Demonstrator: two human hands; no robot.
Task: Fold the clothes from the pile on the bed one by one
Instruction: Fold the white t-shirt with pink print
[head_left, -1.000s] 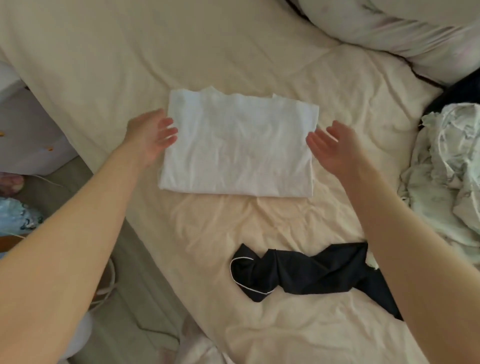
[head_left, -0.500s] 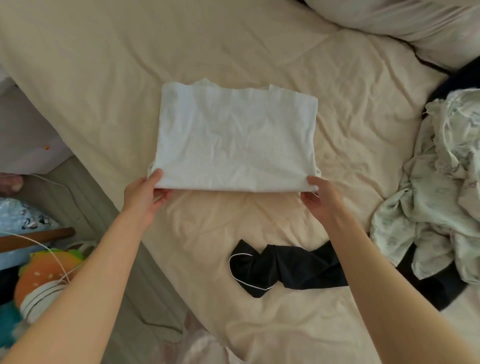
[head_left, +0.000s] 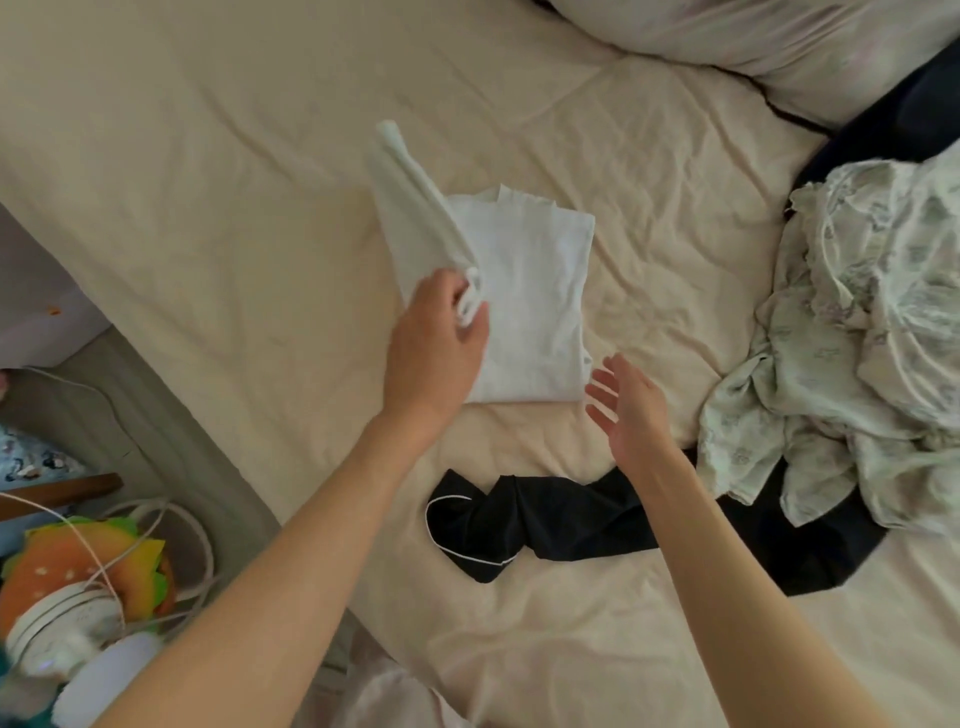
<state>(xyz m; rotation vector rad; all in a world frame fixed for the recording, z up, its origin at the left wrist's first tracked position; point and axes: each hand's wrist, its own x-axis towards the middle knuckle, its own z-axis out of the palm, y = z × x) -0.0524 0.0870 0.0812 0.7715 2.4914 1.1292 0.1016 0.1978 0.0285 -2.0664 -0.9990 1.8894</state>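
Left hand (head_left: 436, 338) fingers pinch the white cotton folded shirt's (head_left: 524, 312) raised edge to halve it; right hand (head_left: 631, 410) fingers spread, empty, just beside the shirt's near corner.

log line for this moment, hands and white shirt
left hand: grips raised left half of white shirt | right hand: open, beside shirt's near right corner | step: mid-fold on bed

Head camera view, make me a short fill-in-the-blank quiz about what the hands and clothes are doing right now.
1. The left hand grips the ____ garment, lifting its left half.
2. The right hand is ____, holding nothing.
3. The dark garment near the forearms has thin ____ piping.
4. The pale patterned pile lies to the person's ____.

Missing words: white; open; white; right
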